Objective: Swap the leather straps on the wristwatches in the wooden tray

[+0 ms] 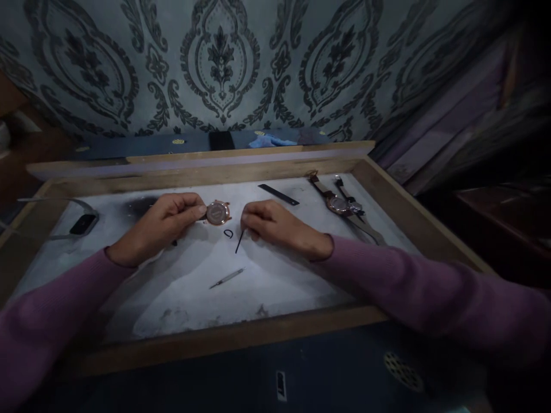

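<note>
My left hand point(172, 221) pinches a rose-gold watch case point(218, 213) at its left side, with the round back facing up. In my right hand point(273, 221), closed just right of the case, is a thin dark strip point(239, 241) slanting down to the left; its upper end is hidden by the fingers. Between the hands lies a small black loop point(228, 233). Nearer to me rests a slim metal pen-like tool point(227, 278) with a fine tip. Beyond my right hand is a flat black strap piece point(279, 194).
A wooden-rimmed tray point(241, 338) with a whitish, stained floor surrounds the work. Two strapped watches point(338, 204) lie at the right, partly overlapping. At the left is a dark square-faced watch point(84, 223) with a grey band. Blue cloth point(271, 141) sits behind the back rim.
</note>
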Demonstrator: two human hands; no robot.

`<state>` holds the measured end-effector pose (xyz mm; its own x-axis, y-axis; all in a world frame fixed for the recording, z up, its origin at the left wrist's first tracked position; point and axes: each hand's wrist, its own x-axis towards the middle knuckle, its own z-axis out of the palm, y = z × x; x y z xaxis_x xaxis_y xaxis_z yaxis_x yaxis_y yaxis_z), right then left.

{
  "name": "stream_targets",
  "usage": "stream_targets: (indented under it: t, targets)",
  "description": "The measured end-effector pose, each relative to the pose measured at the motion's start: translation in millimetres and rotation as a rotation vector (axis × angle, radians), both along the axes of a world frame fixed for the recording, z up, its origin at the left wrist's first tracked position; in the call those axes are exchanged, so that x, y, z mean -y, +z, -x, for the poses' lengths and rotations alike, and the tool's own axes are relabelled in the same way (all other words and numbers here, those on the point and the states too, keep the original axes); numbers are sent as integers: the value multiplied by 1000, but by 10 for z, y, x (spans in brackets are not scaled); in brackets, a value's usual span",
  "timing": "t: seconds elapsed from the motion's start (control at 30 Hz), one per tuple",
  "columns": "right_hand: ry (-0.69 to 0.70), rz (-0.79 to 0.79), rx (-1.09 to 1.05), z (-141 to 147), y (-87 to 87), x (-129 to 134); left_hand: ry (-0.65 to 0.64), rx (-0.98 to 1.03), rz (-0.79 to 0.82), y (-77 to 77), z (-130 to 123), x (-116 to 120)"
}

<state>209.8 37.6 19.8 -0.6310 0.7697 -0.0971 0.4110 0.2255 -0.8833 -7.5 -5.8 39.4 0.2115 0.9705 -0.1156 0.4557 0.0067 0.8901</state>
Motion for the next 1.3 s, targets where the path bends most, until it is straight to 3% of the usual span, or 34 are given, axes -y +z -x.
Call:
stream_targets:
  t: [0.23, 0.4, 0.5, 0.63, 0.73, 0.9, 1.3]
  targets:
    - [628, -427, 268, -2, 94, 247, 38, 82, 14, -41, 33, -28]
    - [687, -586, 391, -8, 98, 351, 19, 93, 33, -99, 30, -34]
    - [613, -398, 168, -22, 73, 321, 8, 122, 44, -116, 29, -37]
    - [415, 259, -220, -37, 50, 218, -1, 149, 67, -121, 9, -35]
    - [298, 524, -413, -40, 41, 159, -6, 155, 82, -120, -19, -28]
    - [274, 597, -495, -45, 76, 160, -24, 192, 132, -98, -64, -10]
    - [316, 567, -476, -71, 117, 169, 3, 154, 127, -61, -86, -1]
